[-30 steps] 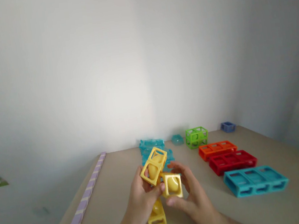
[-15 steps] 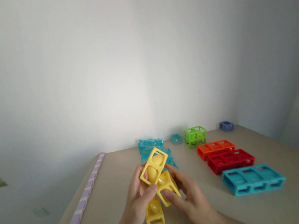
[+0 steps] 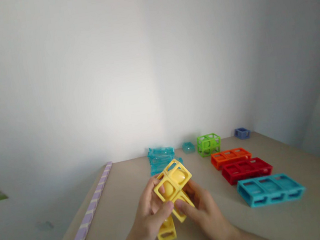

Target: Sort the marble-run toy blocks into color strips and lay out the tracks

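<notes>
Above the table, a yellow open-frame block (image 3: 171, 186) with rounded yellow shapes inside is held tilted in my left hand (image 3: 149, 211). The left thumb presses on its near edge, with the fingers behind it. My right hand (image 3: 207, 212) grips a second yellow frame block (image 3: 184, 204), its thumb on the front face. The two blocks meet at an angle, and the first covers part of the second. Whether they are joined I cannot tell. Below my left hand, a third yellow frame block (image 3: 167, 233) lies on the table (image 3: 115, 205), partly hidden by that hand.
To the right lie an orange frame block (image 3: 231, 157), a red one (image 3: 247, 169) and a teal one (image 3: 271, 188). Farther back are a green block (image 3: 208, 145), a small blue block (image 3: 242, 133) and crumpled teal plastic (image 3: 162, 158). Striped purple edging (image 3: 87, 217) runs along the left.
The two held yellow blocks have come closer together. The upper one has turned and shifted right, now overlapping the lower one. Items on the table stay in place.
</notes>
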Motion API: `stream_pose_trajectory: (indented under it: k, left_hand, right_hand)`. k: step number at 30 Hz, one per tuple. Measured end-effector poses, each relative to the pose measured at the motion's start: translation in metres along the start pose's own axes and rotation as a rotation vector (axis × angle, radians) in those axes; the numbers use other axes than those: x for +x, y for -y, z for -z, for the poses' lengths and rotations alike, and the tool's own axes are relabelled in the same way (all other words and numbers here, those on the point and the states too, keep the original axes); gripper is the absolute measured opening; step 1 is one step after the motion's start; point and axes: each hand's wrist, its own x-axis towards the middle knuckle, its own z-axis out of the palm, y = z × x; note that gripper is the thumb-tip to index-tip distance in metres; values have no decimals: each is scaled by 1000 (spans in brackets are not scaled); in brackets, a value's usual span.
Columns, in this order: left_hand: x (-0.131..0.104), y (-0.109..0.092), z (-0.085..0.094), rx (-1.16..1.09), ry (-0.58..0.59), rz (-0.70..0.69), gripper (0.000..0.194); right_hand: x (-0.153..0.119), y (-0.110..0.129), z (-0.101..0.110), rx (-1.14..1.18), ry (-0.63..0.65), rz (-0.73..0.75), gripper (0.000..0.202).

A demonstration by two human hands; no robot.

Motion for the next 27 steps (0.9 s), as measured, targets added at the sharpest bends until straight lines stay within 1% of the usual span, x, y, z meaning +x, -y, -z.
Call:
stream_pose_trajectory:
  k: [3,6,8,9,12,14,15,17,20,24,27]
  left_hand:
    - [0,1,-5,-5,-79,-8,40]
    - [1,3,-1,24,-57,5,37]
    - [4,3,5,-10,-58,-10,35]
    - [6,3,8,-49,-80,-25,34]
    - [12,-1,18,-175,-203,-92,31]
    - [16,-3,22,-216,-282,-140,33]
    - [17,-4,24,-226,-314,-156,34]
    - [18,-5,25,-232,-362,-167,37]
    - [19,-2,25,-205,-427,-129,42]
    - [20,-1,23,-177,-509,-116,50]
    - [22,-2,24,-182,-528,-112,51]
  right_hand:
    - [1,0,-1,29,7,-11,32]
    - [0,-3,0,30,11,-16,36]
    - [-2,-5,2,-10,-1,-6,48]
    - [-3,-7,4,-52,-5,0,56]
    - [-6,-10,7,-250,25,1,76]
    - [-8,-11,6,-370,91,-33,80]
    - [-8,-11,6,-423,134,-47,77]
    - [-8,-8,4,-511,211,-52,62]
    - [-5,-3,1,-576,245,-19,36]
    - [-3,2,1,-495,144,-39,26]
    - [-2,1,6,-330,54,-41,23]
